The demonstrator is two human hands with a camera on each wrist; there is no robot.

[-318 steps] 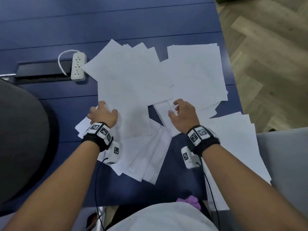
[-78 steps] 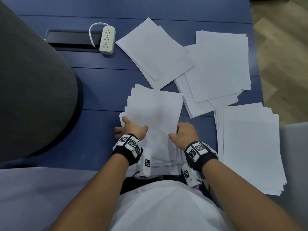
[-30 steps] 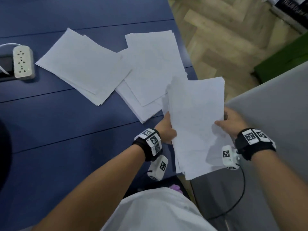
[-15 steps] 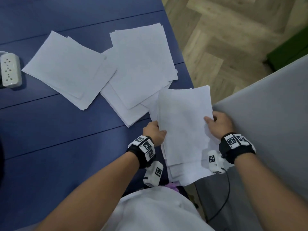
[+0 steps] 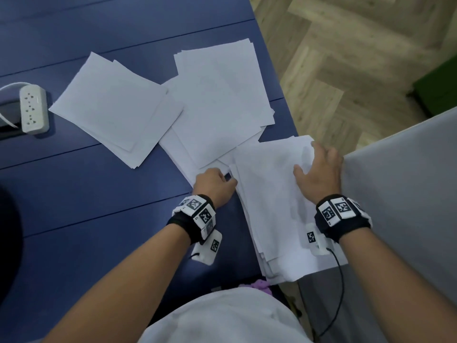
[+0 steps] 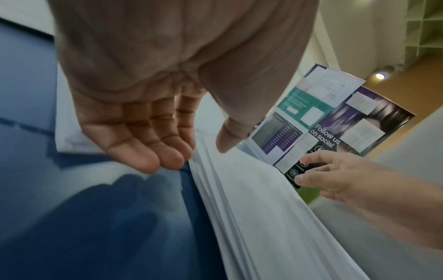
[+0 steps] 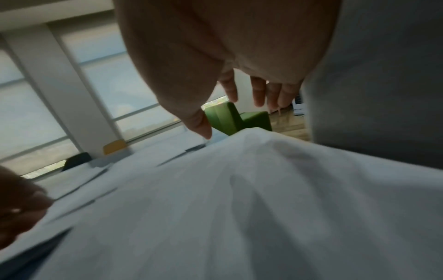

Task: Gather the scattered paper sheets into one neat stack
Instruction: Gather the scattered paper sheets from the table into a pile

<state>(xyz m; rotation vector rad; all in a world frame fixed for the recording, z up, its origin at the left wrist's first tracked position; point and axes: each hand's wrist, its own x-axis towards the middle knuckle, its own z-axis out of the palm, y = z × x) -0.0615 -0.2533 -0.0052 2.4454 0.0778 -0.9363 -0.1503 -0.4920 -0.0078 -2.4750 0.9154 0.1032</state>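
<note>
Pressing down with my right hand [image 5: 317,170], fingers spread flat and holding nothing, I pinned the top of the thick gathered stack of white paper sheets [image 5: 272,206] at the near right corner of the dark blue worktop [image 5: 99,219], its near end overhanging the edge. My left hand [image 5: 215,184] sat against the stack's left edge; in the left wrist view its fingers [image 6: 143,151] hung loosely curled beside the layered edges, gripping nothing. I judged this the settling step: the stack was down but ragged. Two loose white paper piles remained, one [image 5: 222,105] just beyond the stack with its corner touching, another [image 5: 116,112] further left near the white power strip [image 5: 33,108]. Next I would need to slide those over and square every edge.
</note>
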